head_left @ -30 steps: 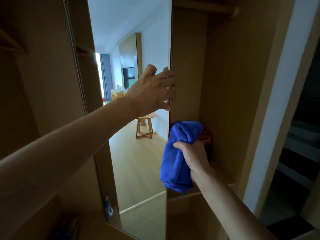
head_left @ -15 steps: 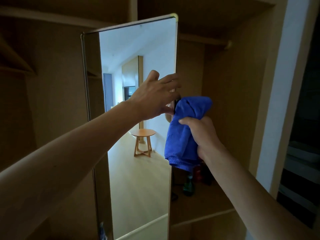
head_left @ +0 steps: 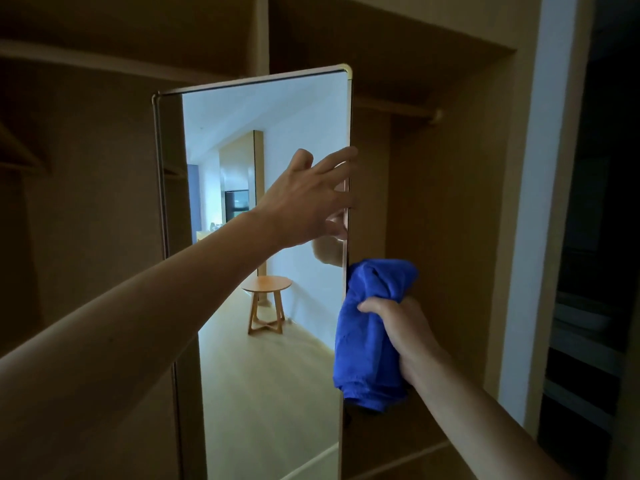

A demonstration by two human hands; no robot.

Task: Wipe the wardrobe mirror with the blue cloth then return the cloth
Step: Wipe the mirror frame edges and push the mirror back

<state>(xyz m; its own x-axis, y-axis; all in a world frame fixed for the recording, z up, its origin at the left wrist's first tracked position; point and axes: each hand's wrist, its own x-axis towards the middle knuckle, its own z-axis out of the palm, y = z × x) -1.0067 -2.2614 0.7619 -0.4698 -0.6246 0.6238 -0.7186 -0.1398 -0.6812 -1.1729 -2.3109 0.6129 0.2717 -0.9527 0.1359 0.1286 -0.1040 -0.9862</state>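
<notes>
Two hands: left hand [head_left: 304, 199] splayed apart on mirror [head_left: 263, 375] edge; right hand [head_left: 405, 327] grip clamped on blue cloth [head_left: 367, 358], fingertips buried.

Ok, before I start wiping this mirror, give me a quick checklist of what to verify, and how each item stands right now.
1. Cloth in hand: ok. The right hand grips the bunched blue cloth.
2. Mirror steadied: ok. The left hand rests on the mirror at its right edge, fingers spread.
3. Cloth on the glass: not ok. It hangs beside the right edge, not on the mirror's face.
4. Glass free to wipe: not ok. The left hand covers a patch near the edge.
5. Where the smudges are: cannot tell.
</notes>
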